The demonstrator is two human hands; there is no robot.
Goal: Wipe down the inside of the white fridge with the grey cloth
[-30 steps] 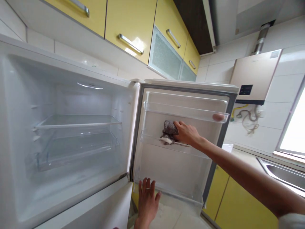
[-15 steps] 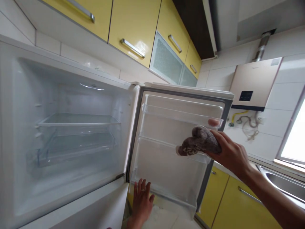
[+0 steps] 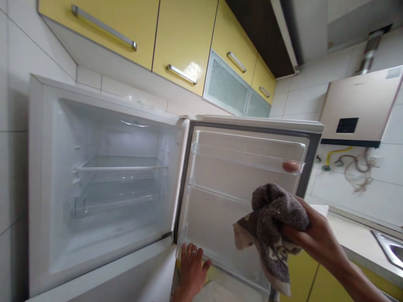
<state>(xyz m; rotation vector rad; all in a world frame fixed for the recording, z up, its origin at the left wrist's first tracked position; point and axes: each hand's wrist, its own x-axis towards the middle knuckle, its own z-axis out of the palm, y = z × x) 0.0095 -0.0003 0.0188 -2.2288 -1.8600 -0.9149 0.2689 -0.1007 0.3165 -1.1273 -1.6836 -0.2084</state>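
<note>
My right hand is closed on a grey-brown cloth with a pale edge, bunched at the top and with its corners hanging down. It is in front of the open refrigerator door. Down at the door's lower hinge side, my left hand rests with its fingers stretched out at the bottom door shelf, a ring on one finger. Clear racks cross the door's inner face, and a brownish egg-like thing sits at the right end of the upper rack.
At the left stands the refrigerator compartment with a glass shelf and a clear tray below. Yellow cabinets hang above. To the right are a water heater, a counter and a sink.
The cloth in my right hand has dropped lower and unfolded, its ends now hanging. My left hand stays at the bottom of the door. The view has shifted slightly left.
</note>
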